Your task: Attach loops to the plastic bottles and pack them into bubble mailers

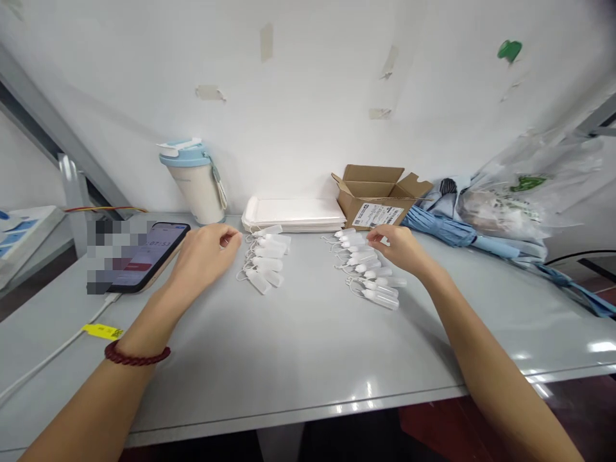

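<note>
A: Landmark: white stack (pixel 298 212). Where do the small pieces lie?

B: Two loose rows on the grey table (pixel 298 346). Slender clear tubes (pixel 360 256) just in front of the stack's right end; pale, flatter-looking pieces (pixel 267 264) just in front of its left end. Thin cord loops (pixel 348 281) at the ends, on the left side of each row.

A: Handling?

B: My judgement: very light, smooth, a bit slippery. Tubes probably stiffish plastic, little risk of breaking; the cords soft and apt to tangle. Best hold: thumb and forefinger across the middle of a body, loop hanging free.

A: Hands?

B: Well apart from each other. Left hand (pixel 209 253) left of the stack's left end, fingers curled, beside the pale row; nothing seen in it, pinch cannot be told. Right hand (pixel 394 244) in front of the stack's right end, slightly beyond it, thumb and forefinger at the far tubes. Touching or only near, gripping or not: cannot tell.
</note>
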The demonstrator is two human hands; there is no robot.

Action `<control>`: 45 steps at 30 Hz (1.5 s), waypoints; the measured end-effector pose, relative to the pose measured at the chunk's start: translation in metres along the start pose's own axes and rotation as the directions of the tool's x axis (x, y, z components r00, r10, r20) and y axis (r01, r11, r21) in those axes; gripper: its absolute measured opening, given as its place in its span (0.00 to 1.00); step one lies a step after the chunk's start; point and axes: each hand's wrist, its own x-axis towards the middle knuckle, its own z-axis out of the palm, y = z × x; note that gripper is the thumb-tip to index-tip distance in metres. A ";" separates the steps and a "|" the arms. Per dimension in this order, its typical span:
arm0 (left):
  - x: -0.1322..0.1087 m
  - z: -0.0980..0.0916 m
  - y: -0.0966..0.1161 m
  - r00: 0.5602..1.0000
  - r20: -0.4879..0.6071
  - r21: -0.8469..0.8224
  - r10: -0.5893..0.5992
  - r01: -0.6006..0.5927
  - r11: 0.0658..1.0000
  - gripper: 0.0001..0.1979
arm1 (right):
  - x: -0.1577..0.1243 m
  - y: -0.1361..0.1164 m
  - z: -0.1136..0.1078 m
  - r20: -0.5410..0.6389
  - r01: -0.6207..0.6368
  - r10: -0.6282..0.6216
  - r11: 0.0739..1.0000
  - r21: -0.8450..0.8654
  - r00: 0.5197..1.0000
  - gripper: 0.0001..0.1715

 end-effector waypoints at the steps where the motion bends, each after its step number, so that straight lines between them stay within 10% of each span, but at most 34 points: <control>1: -0.002 0.000 0.002 1.000 0.005 -0.007 0.018 -0.018 1.000 0.14 | -0.001 0.002 -0.002 0.044 -0.025 0.025 1.000 0.002 0.999 0.06; 17: -0.011 0.011 0.014 0.989 0.097 -0.055 0.109 -0.104 0.993 0.13 | -0.005 -0.008 -0.010 0.312 -0.041 -0.007 0.988 0.148 0.950 0.14; 34: -0.023 0.019 0.031 0.987 0.052 -0.246 0.151 -0.134 0.960 0.13 | -0.008 -0.036 -0.002 0.060 -0.070 0.045 0.835 0.546 0.997 0.16; 45: -0.036 0.031 0.049 0.925 0.310 -0.583 0.221 0.001 0.812 0.16 | -0.019 -0.079 0.020 -0.002 -0.089 0.138 0.645 0.759 0.990 0.16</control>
